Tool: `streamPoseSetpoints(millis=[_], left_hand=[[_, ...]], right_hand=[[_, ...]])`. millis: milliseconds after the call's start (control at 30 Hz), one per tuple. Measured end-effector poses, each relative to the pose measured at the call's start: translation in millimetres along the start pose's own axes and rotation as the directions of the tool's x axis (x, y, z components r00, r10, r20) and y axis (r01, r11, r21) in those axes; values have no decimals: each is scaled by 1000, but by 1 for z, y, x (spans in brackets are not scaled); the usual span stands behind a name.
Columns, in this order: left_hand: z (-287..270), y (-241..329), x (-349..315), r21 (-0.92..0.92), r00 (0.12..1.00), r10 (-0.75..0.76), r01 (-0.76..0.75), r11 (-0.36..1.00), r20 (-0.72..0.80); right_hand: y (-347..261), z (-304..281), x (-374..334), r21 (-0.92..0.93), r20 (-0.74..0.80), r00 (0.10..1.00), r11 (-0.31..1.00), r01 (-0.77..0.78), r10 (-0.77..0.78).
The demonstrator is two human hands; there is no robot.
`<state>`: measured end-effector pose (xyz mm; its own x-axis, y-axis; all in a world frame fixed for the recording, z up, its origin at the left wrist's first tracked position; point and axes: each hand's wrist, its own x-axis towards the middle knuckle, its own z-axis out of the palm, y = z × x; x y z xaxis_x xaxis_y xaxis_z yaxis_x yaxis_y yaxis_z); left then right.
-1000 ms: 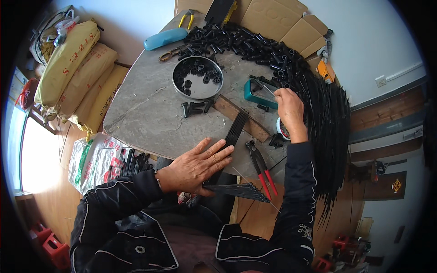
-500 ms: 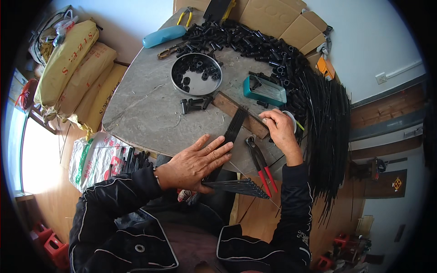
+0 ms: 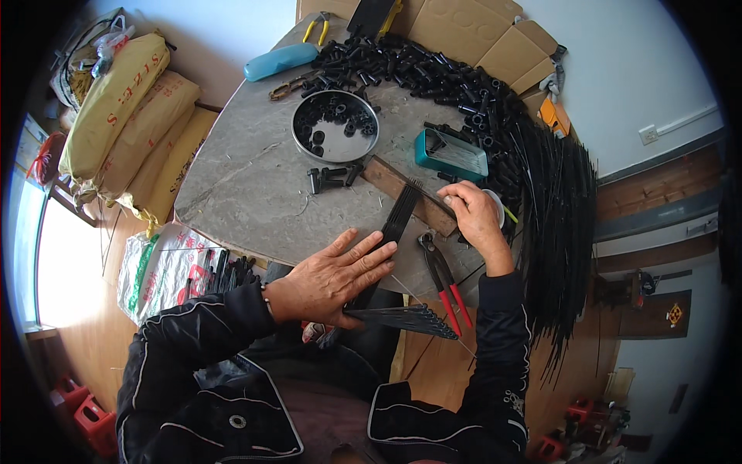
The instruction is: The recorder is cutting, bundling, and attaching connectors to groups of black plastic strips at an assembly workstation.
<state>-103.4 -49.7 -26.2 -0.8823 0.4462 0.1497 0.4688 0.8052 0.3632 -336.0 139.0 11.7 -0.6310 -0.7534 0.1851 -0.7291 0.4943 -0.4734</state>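
Note:
My left hand (image 3: pixel 336 274) lies flat with fingers spread, pressing on a row of thin black rods (image 3: pixel 399 213) laid side by side. The rods' far tips rest on a brown wooden board (image 3: pixel 384 177); other rod lengths with looped ends (image 3: pixel 413 315) stick out past the table's near edge. Over the board's right end, my right hand (image 3: pixel 477 216) is closed in a pinch, its fingertips beside a dark narrow edge along the board. What it pinches, if anything, is too small to make out. Red-handled pincers (image 3: pixel 444 282) lie just below that hand.
A round metal bowl (image 3: pixel 297 131) holds black ring-like parts. Beside it are a teal tin (image 3: pixel 448 166), a heap of black tubular pieces (image 3: pixel 433 73) and a long bundle of black rods (image 3: pixel 560 232). A blue case (image 3: pixel 280 62) and yellow-handled pliers (image 3: pixel 316 29) lie at the back.
My right hand has shifted very slightly, its fingers still pinched over the board. The left hand stays on the rods.

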Motion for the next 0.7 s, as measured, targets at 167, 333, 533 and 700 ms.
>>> streamPoseSetpoints(millis=[167,333,533,700], left_hand=[[-1,1,1,-10,1000,10,-10,1000,5],[-2,1,-1,-22,1000,5,-5,1000,13],[-1,1,0,-26,1000,1,0,1000,5],[-1,1,0,-23,1000,0,0,1000,17]], right_hand=[[-4,-1,11,71,51,999,997,-10,7],[-7,1,19,50,114,993,999,2,-8],[-1,3,18,102,132,991,994,-41,28],[2,6,15,104,124,992,994,-26,13]])
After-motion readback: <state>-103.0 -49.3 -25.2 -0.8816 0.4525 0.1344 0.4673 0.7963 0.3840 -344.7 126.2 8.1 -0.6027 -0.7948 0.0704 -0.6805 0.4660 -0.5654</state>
